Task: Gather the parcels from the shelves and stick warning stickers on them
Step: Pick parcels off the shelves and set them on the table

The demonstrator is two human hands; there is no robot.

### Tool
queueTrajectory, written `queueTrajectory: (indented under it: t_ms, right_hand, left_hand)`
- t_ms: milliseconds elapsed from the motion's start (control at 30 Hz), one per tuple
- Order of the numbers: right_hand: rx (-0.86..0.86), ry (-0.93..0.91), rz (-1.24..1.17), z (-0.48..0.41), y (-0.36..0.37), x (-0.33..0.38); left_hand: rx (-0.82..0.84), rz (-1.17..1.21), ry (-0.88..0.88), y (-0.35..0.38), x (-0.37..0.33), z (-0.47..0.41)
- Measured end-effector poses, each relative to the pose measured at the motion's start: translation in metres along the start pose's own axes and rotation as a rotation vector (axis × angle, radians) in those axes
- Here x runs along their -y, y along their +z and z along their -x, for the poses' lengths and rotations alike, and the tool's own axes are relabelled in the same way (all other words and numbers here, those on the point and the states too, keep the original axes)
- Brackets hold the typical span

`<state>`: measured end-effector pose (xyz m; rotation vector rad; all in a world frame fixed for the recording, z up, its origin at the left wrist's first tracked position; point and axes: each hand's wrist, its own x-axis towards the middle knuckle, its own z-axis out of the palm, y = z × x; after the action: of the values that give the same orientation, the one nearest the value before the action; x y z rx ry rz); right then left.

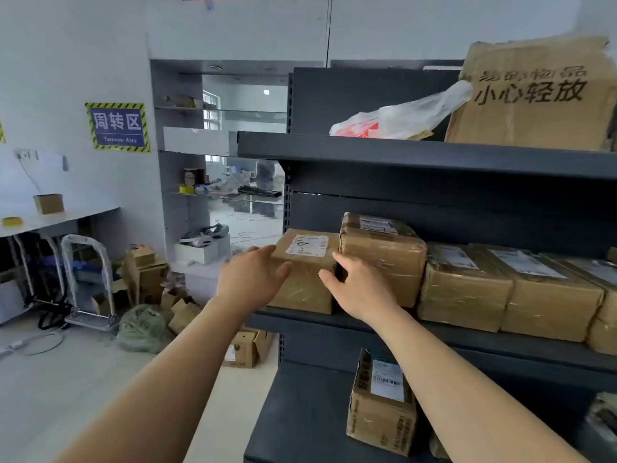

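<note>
Parcel [305, 262] sits at the left end of the middle shelf [450, 335], touching the next box [384, 259] on its right. It lies between the hands, both equally near: left hand [253, 279] flat against its left side, right hand [357, 289] at the seam on its right. Fingers [262, 252] of both are straight, pressing, not yet curled round it.

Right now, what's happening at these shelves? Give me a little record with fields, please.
place: dark metal shelves in a storeroom
left hand: flat against the left side of the end parcel, middle shelf
right hand: fingers at that parcel's right side, beside the next parcel
same shelf: more parcels to the right
shelf below: one labelled parcel
top shelf: cardboard box, plastic bag
stickers: none seen
</note>
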<state>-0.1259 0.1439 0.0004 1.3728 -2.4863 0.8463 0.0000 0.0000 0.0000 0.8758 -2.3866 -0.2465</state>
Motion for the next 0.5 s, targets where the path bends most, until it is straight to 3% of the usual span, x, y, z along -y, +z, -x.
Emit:
queueTrajectory:
  t_ms: [133,333,500]
  right_hand:
    - [-0.039,0.154,-0.055,-0.016,0.018,0.009]
    - [-0.235,0.320,-0.119,-0.030,0.038,0.020]
    - [-0.309,0.425,-0.230,-0.033,0.050,0.028]
  left_hand:
    - [0.114,0.149,-0.021,0.008,0.016,-0.026]
    - [0.263,0.493,-0.089,0.020,0.024,-0.050]
    - [0.276,0.733,-0.135,0.029,0.032,-0.055]
